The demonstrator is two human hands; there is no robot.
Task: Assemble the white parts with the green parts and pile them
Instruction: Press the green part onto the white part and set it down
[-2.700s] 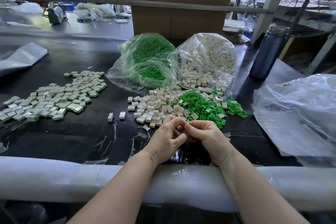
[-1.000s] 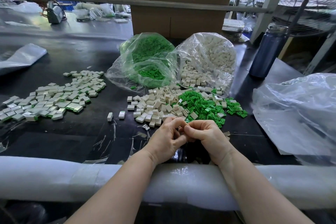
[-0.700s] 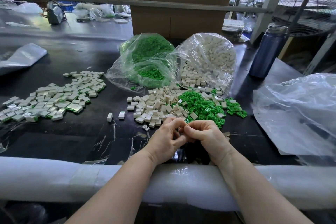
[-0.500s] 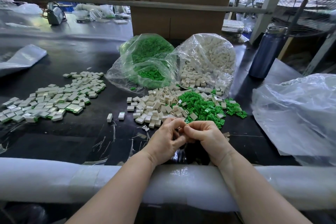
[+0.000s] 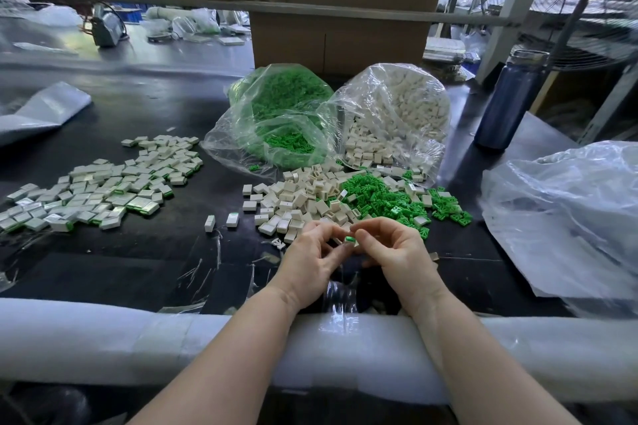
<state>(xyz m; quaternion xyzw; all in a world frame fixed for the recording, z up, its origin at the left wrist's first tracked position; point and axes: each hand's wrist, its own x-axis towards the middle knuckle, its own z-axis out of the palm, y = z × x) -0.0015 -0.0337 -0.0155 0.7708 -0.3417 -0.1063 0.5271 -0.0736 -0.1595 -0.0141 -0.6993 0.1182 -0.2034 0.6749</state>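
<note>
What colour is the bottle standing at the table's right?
Dark blue bottle, silver cap; head view.

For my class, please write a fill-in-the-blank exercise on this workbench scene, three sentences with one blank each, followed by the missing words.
1. The two hands, left hand and right hand, meet over a small part that shows white and ____.
2. The bag of green parts lies to the ____ of the bag of white parts.
3. The blue bottle stands ____ on the table.

Missing words: green; left; upright
</note>
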